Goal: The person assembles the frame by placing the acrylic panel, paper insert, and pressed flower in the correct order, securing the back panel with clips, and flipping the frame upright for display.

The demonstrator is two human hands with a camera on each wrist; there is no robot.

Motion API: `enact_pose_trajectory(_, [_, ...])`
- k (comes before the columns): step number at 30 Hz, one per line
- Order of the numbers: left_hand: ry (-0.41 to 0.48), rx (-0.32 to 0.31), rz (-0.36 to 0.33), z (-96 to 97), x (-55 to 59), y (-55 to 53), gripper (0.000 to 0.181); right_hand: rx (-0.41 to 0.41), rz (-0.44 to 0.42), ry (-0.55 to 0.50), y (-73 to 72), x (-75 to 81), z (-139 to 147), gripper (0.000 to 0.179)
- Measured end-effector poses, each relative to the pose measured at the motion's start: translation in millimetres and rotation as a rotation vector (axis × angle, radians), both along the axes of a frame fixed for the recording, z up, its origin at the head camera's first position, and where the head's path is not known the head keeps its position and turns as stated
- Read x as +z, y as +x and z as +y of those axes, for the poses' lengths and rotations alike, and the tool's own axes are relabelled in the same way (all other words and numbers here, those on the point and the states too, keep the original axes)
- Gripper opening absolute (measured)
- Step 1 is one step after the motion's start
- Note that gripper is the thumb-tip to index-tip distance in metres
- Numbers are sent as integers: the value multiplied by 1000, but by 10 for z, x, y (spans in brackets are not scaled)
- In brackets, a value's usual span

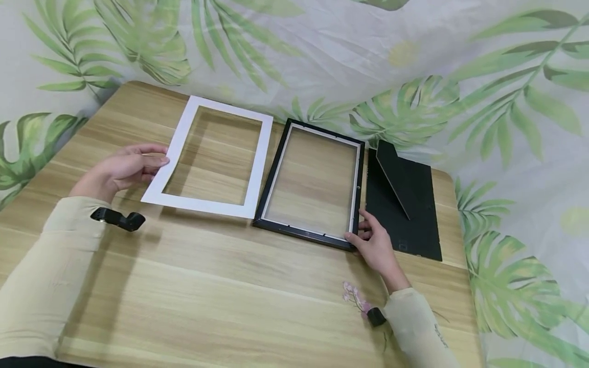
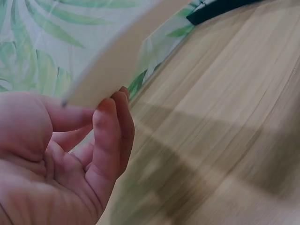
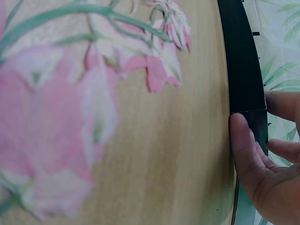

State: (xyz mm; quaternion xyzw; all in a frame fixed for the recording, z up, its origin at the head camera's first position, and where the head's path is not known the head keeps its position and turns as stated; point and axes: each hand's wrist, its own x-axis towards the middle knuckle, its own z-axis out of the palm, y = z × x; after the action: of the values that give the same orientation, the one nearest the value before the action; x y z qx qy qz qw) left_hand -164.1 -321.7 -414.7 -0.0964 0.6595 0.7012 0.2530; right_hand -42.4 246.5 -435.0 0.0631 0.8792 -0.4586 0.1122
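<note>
A white picture mat with a rectangular opening is tilted up over the table, its shadow on the wood below. My left hand pinches its left edge between thumb and fingers; the left wrist view shows a corner of the mat in that pinch. Beside it lies a black picture frame with a pale inner border and a see-through middle. My right hand grips the frame's lower right corner, thumb on the near side, as the right wrist view also shows on the black edge.
Right of the frame, a black backing board lies with its easel leg raised. A sprig of pink flowers is near my right wrist. A leaf-patterned cloth hangs behind the wooden table.
</note>
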Motion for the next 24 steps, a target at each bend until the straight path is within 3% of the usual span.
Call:
enact_pose_trajectory(12, [64, -43, 29, 478, 17, 11, 21, -11, 1, -21, 6, -9, 7, 76])
enact_pose_trajectory(24, [80, -60, 21, 907, -101, -76, 17, 1, 27, -49, -12, -64, 40, 73])
